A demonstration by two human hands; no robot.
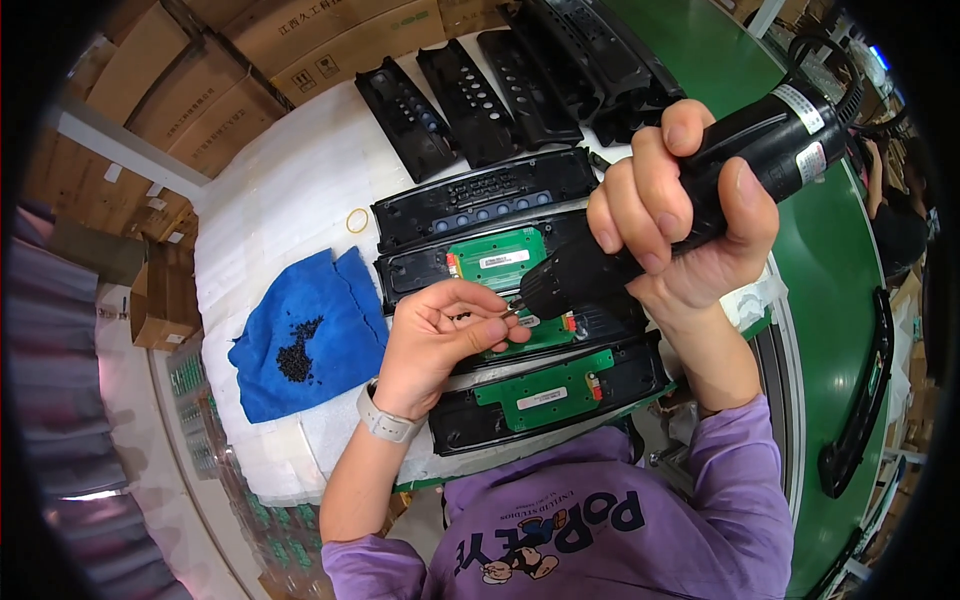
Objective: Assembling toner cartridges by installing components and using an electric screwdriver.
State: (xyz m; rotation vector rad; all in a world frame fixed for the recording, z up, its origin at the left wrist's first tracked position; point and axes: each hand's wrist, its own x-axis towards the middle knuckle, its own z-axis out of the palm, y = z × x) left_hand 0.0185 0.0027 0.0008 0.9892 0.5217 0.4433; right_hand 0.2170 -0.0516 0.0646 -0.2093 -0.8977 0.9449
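My right hand (672, 205) is wrapped round a black electric screwdriver (755, 130), its chuck pointing down to the left. At the tip of the metal bit, the thumb and fingers of my left hand (430, 335) are pinched together. Whatever sits between them is too small to make out. Below both hands lies a black plastic housing with a green circuit board (548, 335), partly covered by my fingers. Nearer to me is another black housing (465, 425) with a green board (540, 398). Just beyond is a third one with a green board (510, 243).
Small black screws (295, 362) lie piled on a blue cloth (265, 310) at the left. A yellow ring (357, 220) lies beyond it. More black housings (400, 120) line the far side of the white-covered table (290, 170). A green surface (825, 280) is at right, cardboard boxes (330, 40) behind.
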